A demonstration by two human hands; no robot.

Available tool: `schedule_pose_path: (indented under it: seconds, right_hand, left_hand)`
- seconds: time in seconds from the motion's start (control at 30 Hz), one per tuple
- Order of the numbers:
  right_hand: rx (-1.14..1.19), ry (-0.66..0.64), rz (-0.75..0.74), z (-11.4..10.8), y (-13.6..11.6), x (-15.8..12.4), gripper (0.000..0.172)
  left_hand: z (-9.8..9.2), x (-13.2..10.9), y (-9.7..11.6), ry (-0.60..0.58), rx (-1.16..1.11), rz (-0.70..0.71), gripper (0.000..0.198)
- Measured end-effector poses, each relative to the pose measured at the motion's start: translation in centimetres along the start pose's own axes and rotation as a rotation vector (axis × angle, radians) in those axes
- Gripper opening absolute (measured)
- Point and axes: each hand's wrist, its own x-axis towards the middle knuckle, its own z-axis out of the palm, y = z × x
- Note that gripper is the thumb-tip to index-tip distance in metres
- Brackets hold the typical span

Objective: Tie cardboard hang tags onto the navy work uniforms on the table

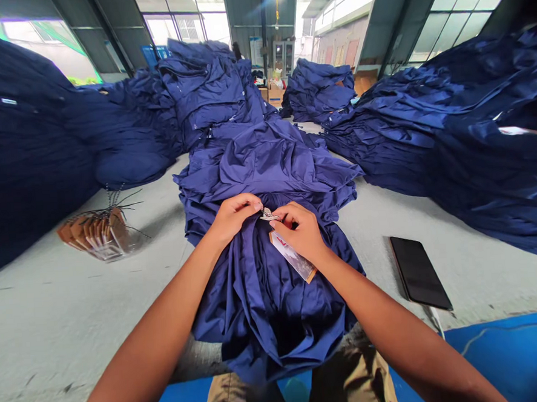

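Note:
A navy blue garment (264, 286) lies on the grey table (75, 310) before me, hanging over the near edge onto my lap. My left hand (233, 216) is closed, pinching the cloth at its upper middle. My right hand (300, 230) is closed too, fingertips meeting the left at a small silvery piece (268, 215). A brown hang tag in a clear sleeve (294, 259) sticks out under my right palm.
A fan of brown hang tags with black strings (98, 232) lies at the left. A black phone (418, 272) rests at the right near the edge. Tall heaps of navy garments (464, 134) surround the table left, back and right.

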Motion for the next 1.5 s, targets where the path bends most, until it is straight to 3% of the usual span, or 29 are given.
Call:
schedule_pose_path:
  seconds: [0.17,0.37,0.67,0.9,1.0,1.13,1.2,1.33,1.5]
  right_hand:
    - [-0.082,-0.023,0.045,-0.2,0.2,-0.3,0.028]
    - [-0.359,-0.166,-0.046,-0.8,-0.7,-0.7,0.056]
    - [-0.463,-0.245,-0.041,-2.1,-2.6,-0.5,0.047]
    - [-0.507,-0.39,0.068,-3.9,-4.3,-0.2,0.052]
    - [-0.455,-0.332,0.007,-3.9,-4.0,0.0,0.048]
    - [-0.271,-0.086,-0.031,-3.5,-3.1,0.7,0.019]
    - [-0.153,-0.012,-0.027,-3.4,-2.7,1.0,0.012]
    - [-0.018,0.023,0.025,-3.2,-2.2,1.1,0.015]
    - [-0.046,0.027,0.065,-2.5,-1.8,0.7,0.017]
  left_hand:
    - [-0.3,0.3,-0.4,0.183,-0.289,-0.07,0.019]
    - [-0.5,0.4,-0.3,0.252,-0.406,-0.087,0.019]
    - [-0.4,0.4,-0.3,0.248,-0.371,-0.065,0.021]
    - [0.0,-0.1,0.0,0.128,-0.139,-0.028,0.021]
    - [0.2,-0.1,0.9,0.085,-0.008,0.023,0.024]
    - [1.0,0.1,2.5,-0.059,0.219,0.118,0.022]
    - [1.7,0.1,3.2,-0.136,0.303,0.179,0.017]
    - [3.3,-0.3,3.2,-0.166,0.428,0.299,0.003]
    - [4.2,-1.3,2.4,-0.131,0.531,0.381,0.011]
